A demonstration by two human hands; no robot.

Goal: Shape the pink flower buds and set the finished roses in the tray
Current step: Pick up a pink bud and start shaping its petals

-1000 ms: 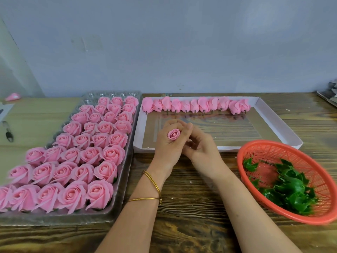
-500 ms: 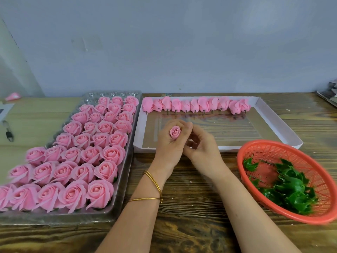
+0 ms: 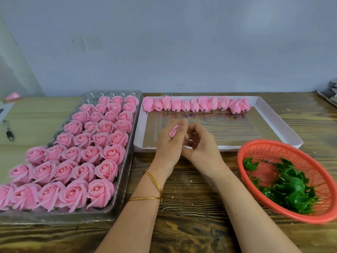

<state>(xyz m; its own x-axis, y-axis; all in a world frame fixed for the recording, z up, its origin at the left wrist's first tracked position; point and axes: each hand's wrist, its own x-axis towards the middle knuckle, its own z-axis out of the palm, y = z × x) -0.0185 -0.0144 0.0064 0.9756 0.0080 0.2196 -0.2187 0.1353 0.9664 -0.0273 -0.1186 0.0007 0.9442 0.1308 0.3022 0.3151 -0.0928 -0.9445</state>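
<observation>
Left hand point(image 3: 168, 147) fingers point(image 3: 164, 128) pinch the pink bud point(image 3: 174, 131), right hand point(image 3: 202, 145) fingers curl alongside, hold indeterminate; over-squeezing risks crushing it, a slack pinch dropping it short of the tray point(image 3: 124, 179) to their left.

Bud point(image 3: 173, 131) mostly hidden in left hand point(image 3: 168, 145); basket point(image 3: 291, 152) cut by right edge.
</observation>
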